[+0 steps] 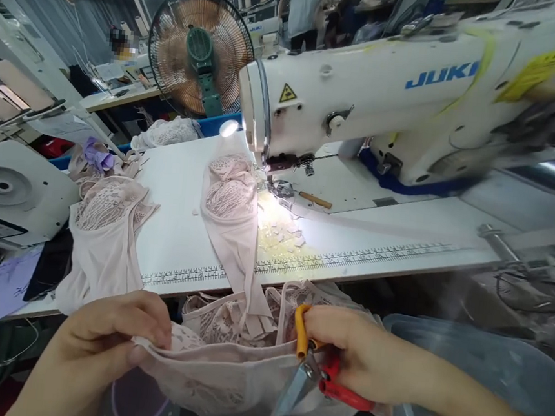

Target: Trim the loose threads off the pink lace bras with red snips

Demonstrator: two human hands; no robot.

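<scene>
My left hand [105, 335] pinches the edge of a pale pink lace garment [229, 372] held in my lap at the bottom of the view. My right hand [352, 357] is closed on small thread snips [311, 373] with orange and red handles; their blades point down over the same fabric. A chain of joined pink lace pieces [232, 204] runs from my lap up over the table edge to the needle area of a white Juki sewing machine [389, 88].
A white sewing table [352, 240] carries a printed ruler along its front edge and fabric scraps under the machine lamp. A pile of pink lace pieces [106, 219] lies at left. A fan [199, 49] stands behind. A grey bin [477, 368] sits at right. Other people work far back.
</scene>
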